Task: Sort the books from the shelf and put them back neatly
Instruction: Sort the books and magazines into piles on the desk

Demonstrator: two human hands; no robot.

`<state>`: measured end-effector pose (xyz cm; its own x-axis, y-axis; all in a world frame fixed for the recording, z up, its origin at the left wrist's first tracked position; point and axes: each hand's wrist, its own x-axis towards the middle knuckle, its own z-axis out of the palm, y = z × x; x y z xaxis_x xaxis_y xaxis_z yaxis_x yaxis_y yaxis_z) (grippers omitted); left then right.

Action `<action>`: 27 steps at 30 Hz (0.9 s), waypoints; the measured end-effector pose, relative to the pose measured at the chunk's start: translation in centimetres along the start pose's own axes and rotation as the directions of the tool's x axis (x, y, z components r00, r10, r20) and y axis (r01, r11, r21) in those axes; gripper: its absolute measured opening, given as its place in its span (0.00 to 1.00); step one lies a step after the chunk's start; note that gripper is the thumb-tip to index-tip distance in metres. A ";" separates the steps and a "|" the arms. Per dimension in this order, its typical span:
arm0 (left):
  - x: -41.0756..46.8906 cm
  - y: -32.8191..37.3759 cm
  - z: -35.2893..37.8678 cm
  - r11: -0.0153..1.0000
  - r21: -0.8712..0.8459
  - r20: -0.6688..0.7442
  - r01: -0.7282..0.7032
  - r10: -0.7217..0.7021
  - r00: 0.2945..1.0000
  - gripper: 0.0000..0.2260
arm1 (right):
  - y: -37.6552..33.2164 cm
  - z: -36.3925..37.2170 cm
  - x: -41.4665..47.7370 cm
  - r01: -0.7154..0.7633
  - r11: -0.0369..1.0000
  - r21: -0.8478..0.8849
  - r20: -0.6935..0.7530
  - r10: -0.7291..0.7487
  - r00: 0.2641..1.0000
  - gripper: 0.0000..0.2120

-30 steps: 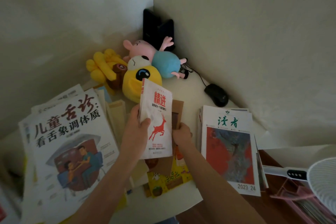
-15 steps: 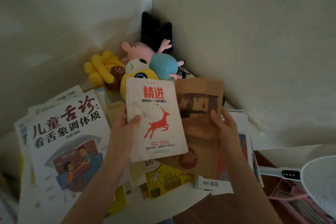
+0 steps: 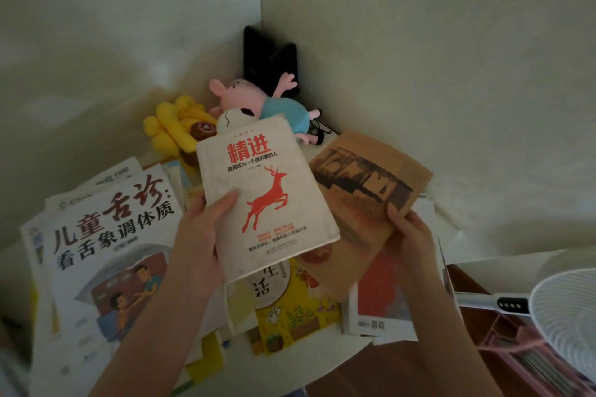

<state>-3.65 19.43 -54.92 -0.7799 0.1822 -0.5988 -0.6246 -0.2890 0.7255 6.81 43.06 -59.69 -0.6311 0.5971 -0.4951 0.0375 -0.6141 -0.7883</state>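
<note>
My left hand (image 3: pixel 201 242) grips a white book with a red deer (image 3: pixel 274 177) by its lower left corner, thumb on the cover, lifted above the shelf top. My right hand (image 3: pixel 409 242) holds a brown book with a dark picture (image 3: pixel 364 184) at its right edge, tilted to the right beside the white one. Under them lie a yellow book (image 3: pixel 290 316) and a red-and-white magazine (image 3: pixel 380 296). A large white book with black and red characters (image 3: pixel 106 255) tops a pile on the left.
Plush toys fill the corner: a yellow one (image 3: pixel 175 129) and a pink-and-blue pig (image 3: pixel 258 100), with a black object (image 3: pixel 271 58) behind. A white fan (image 3: pixel 564 313) and a pink rack (image 3: pixel 516 342) stand at the lower right. Walls close in behind.
Both hands have raised the two books and spread them apart; the brown book has swung out to the right, clear of the white one.
</note>
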 end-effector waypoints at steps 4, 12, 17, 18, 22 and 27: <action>0.3 -0.7 0.0 0.999 -0.046 -0.030 0.021 -0.022 0.999 0.14 | 3.3 1.3 -2.0 -0.115 0.953 0.279 0.005 0.119 0.993 0.14; 0.7 -3.4 -0.2 0.989 -0.084 -0.046 0.122 -0.127 0.991 0.16 | 10.4 1.3 -5.0 -0.198 0.859 0.473 -0.124 0.288 0.950 0.17; 0.3 -6.6 0.3 0.974 -0.068 -0.022 0.215 -0.217 0.976 0.15 | 9.5 1.8 -5.4 -0.231 0.792 0.565 -0.147 0.372 0.916 0.13; 0.2 -7.5 0.6 0.968 -0.065 -0.015 0.241 -0.243 0.970 0.16 | 9.3 2.1 -5.7 -0.257 0.777 0.575 -0.152 0.410 0.899 0.14; -0.6 -10.5 2.0 0.967 -0.060 -0.064 0.247 -0.250 0.966 0.21 | 9.1 2.9 -7.0 -0.300 0.777 0.554 -0.193 0.470 0.861 0.16; -0.9 -12.0 3.3 0.951 0.296 -0.219 0.084 -0.018 0.976 0.20 | 9.6 3.2 -8.0 -0.266 0.743 0.614 -0.168 0.452 0.876 0.16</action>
<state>4.40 25.85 -61.96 -0.7408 -0.0230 -0.6714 -0.6717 0.0187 0.7405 9.79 30.73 -62.16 -0.4062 0.3322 -0.8513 -0.2798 -0.9320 -0.2302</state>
